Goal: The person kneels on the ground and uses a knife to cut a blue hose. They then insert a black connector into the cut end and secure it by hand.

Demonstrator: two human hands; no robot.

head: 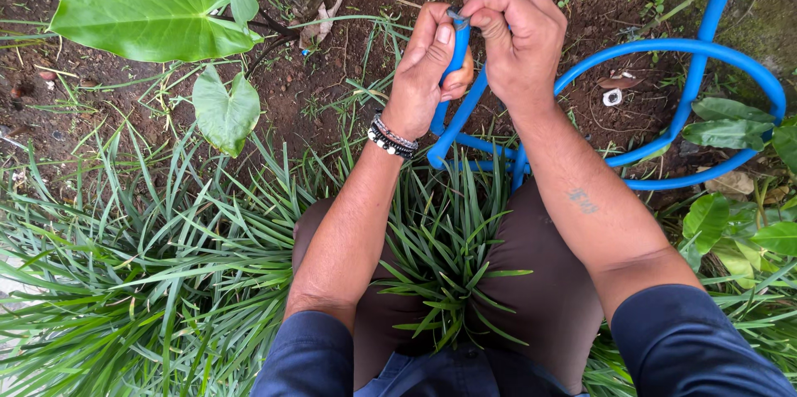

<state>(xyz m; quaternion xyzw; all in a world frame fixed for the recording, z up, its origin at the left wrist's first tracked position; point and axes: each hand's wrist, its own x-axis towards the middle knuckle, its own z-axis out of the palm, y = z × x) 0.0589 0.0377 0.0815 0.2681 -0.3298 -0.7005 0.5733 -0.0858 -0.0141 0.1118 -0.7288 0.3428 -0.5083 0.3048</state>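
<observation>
The left hand (427, 65) is wrapped tightly around the end of a blue hose (664, 48), holding it upright above the bare soil (332, 90). The right hand (515, 31) is closed in a fist just beside it, pinching a small dark fitting (457, 18) at the hose's tip. Beyond the hands the hose loops away across the soil, near a big green leaf (141, 11). Grassy plants (166, 281) crowd below the hose.

Single head view, looking steeply down, close over own forearms, lap, garden ground.
</observation>
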